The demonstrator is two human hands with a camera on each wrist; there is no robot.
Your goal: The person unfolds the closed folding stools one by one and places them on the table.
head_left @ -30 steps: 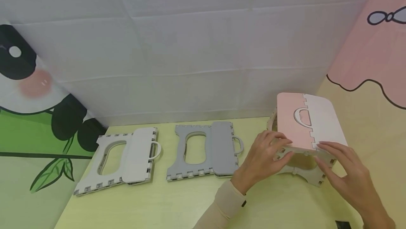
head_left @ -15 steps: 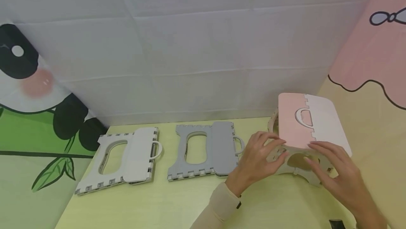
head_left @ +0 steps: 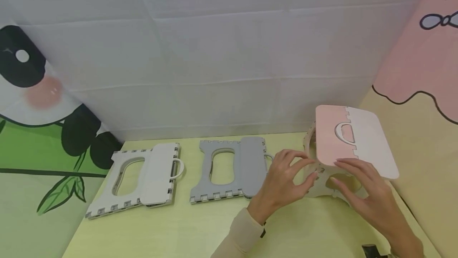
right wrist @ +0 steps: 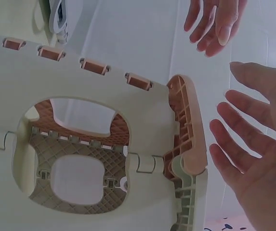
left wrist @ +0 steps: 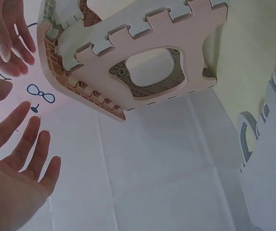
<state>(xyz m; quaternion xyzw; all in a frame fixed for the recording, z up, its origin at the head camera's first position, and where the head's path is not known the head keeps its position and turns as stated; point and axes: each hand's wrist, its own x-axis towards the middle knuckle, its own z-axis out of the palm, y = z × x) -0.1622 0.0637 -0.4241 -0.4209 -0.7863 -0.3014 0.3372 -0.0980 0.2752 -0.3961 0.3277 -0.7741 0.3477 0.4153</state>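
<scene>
A folding step stool [head_left: 329,146] stands unfolded at the right of the table, its top half pink and half white, with a small handle [head_left: 344,132] lying in the middle. My left hand [head_left: 286,178] is at its front left corner, fingers loosely bent; the left wrist view shows this hand [left wrist: 19,159] apart from the stool [left wrist: 147,53]. My right hand [head_left: 372,194] hovers by the front edge, and in the right wrist view its fingers [right wrist: 239,130] are spread beside the seat's edge. Neither hand holds anything.
Two folded stools lie flat to the left on the yellow table [head_left: 200,230]: a grey one [head_left: 252,166] and a white one [head_left: 157,174]. A pale cloth [head_left: 214,51] rises behind them. A black object [head_left: 370,251] shows at the bottom right.
My right hand has shifted left along the stool's front edge, and my left hand has drawn slightly left and back. The stools stay in place while the view shifts a little.
</scene>
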